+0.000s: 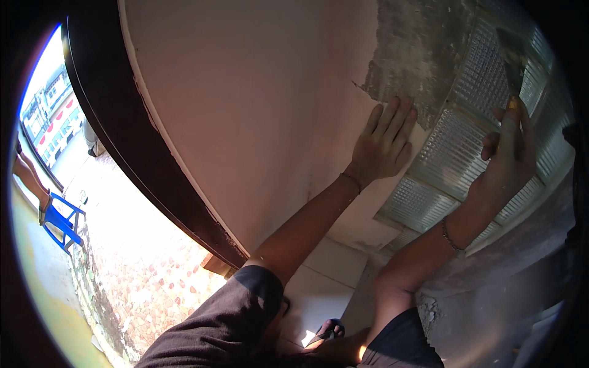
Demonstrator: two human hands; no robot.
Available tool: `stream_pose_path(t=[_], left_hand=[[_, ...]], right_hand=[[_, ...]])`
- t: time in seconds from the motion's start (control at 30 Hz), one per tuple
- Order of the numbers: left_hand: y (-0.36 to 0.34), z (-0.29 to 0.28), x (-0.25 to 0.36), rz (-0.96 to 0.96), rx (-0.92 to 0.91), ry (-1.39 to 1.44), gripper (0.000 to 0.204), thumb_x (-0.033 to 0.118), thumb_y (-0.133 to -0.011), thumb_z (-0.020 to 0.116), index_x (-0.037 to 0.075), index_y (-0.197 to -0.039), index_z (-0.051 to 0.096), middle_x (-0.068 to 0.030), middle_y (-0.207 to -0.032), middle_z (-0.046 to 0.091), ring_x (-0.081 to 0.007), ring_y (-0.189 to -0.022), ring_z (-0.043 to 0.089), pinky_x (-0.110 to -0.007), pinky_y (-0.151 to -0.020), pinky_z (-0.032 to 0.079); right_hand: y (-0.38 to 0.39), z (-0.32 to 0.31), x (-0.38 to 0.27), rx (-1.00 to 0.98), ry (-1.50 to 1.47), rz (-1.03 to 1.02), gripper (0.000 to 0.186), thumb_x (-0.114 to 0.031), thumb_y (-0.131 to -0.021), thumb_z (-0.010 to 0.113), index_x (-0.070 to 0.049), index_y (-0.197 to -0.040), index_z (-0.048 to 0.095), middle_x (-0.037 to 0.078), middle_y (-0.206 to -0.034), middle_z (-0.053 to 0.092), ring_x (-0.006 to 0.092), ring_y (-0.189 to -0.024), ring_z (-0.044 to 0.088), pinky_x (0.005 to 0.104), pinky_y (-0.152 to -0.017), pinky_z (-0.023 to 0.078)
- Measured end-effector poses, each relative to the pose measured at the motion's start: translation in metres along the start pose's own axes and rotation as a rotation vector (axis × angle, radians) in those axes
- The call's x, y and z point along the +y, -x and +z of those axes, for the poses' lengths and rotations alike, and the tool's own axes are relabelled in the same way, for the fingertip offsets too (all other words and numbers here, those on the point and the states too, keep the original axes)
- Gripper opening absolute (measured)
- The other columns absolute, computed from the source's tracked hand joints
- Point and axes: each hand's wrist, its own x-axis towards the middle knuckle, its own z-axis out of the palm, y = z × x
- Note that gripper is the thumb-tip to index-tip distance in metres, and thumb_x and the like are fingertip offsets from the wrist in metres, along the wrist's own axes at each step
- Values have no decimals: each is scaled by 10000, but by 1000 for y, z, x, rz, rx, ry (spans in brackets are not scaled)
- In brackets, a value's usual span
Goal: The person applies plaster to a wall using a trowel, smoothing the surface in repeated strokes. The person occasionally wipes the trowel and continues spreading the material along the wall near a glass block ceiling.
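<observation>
My left hand point(381, 142) lies with its fingers stretched out on the painted wall point(245, 92). Its fingertips reach the lower border of a bare grey patch point(423, 52), where the pale paint ends in a ragged edge. Over on the right, my right hand point(512, 150) is closed round a scraper point(514, 64), whose broad dark blade points upward. The scraper is in front of a panel of ribbed glass blocks point(451, 144). Most of its handle is hidden in my fingers, and I cannot tell whether the blade touches anything.
A dark door frame point(141, 159) curves along the left, with a sunlit paved ground point(159, 270) beyond it. Outside, a person's leg point(30, 178) is by a blue plastic stool point(64, 224). Below me are pale floor tiles point(331, 264) and my sandalled foot point(331, 330).
</observation>
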Motion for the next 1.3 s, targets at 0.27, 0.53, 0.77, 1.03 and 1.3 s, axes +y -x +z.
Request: stream_pose_path(t=[0.27, 0.53, 0.77, 1.03, 1.3], left_hand=[[18, -8, -2, 356, -54, 289, 305, 192, -834, 576, 27, -1074, 667, -140, -1312, 573, -286, -1189, 555, -458, -966, 466], [2, -35, -5, -1282, -216, 838, 203, 145, -857, 534, -13, -870, 660, -171, -870, 657, -274, -744, 640, -407, -687, 516], [-11, -75, -19, -1152, 68, 951, 427, 278, -970, 410, -78, -907, 637, -246, -908, 654, -284, -764, 650, -398, -747, 494], [-24, -86, -23, -1121, -148, 807, 442, 317, -1000, 452, -82, -946, 632, -208, -791, 655, -247, -709, 649, -398, -692, 495], [-31, -75, -21, -1203, -131, 794, 454, 361, -1005, 469, -56, -973, 645, -168, -805, 673, -221, -684, 654, -377, -662, 501]], right_hand=[[29, 20, 8, -195, -55, 86, 399, -288, -1007, 520, 6, -1275, 485, 38, -746, 567, 69, -466, 504, 200, -410, 392], [97, 26, 40, -675, -196, 320, 268, -195, -1042, 411, 10, -1210, 368, 80, -711, 545, 108, -472, 532, 260, -426, 413], [149, 48, 49, -862, -167, 345, 381, -273, -1054, 380, 33, -1277, 336, 57, -646, 542, 114, -457, 516, 262, -399, 414], [164, 63, 70, -807, -136, 206, 385, -182, -1017, 404, 43, -1313, 304, 226, -819, 628, 327, -679, 619, 377, -558, 468], [170, 69, 70, -763, -274, 319, 459, -176, -1004, 412, 68, -1368, 275, 253, -1002, 606, 379, -901, 624, 417, -763, 473]])
